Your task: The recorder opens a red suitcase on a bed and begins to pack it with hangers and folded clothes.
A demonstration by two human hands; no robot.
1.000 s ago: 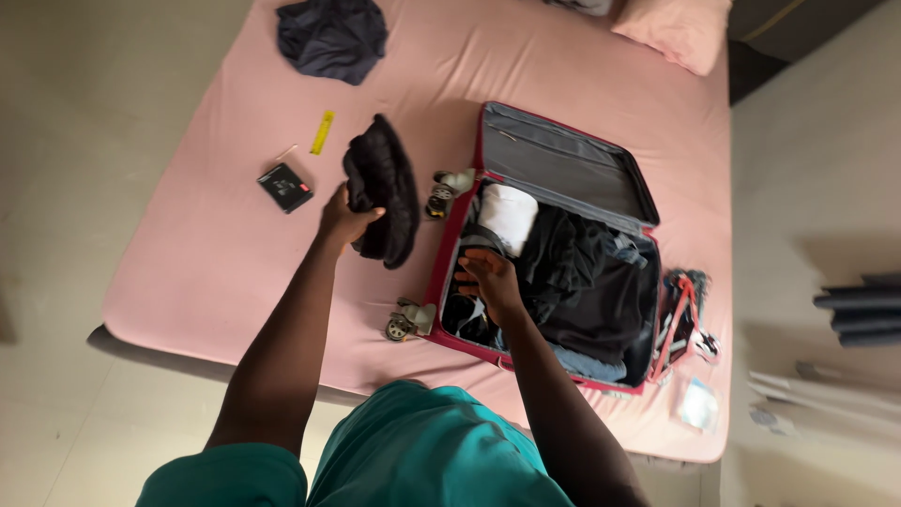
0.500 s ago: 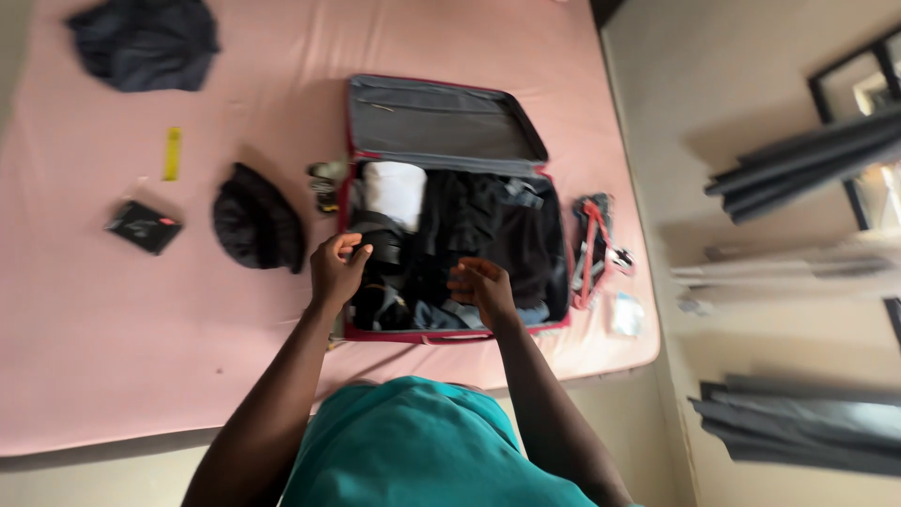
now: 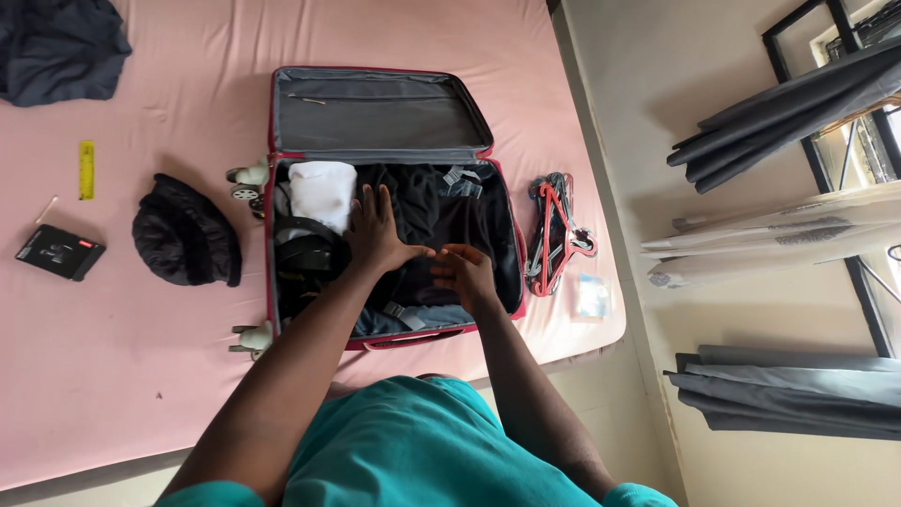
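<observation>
An open red suitcase (image 3: 268, 211) lies on a pink bed (image 3: 141, 347), its grey lid (image 3: 375, 113) flat behind it. Dark clothes (image 3: 441, 211) and a folded white garment (image 3: 322, 192) fill it. My left hand (image 3: 377, 230) rests flat, fingers spread, on the dark clothes near the white garment. My right hand (image 3: 463, 270) hovers over the clothes just to its right, fingers loosely curled and holding nothing. A black fluffy garment (image 3: 185, 232) lies on the bed left of the suitcase.
A dark blue garment (image 3: 56, 47) lies at the bed's far left corner. A yellow ruler (image 3: 86, 170) and a small black box (image 3: 59, 253) sit left. Red hangers (image 3: 556, 230) and a small clear packet (image 3: 591, 296) lie right of the suitcase. Grey curtains (image 3: 779, 103) hang by the window.
My left hand let go of the black fluffy garment, which now lies on the bed, and moved onto the clothes in the suitcase. My view shifted right.
</observation>
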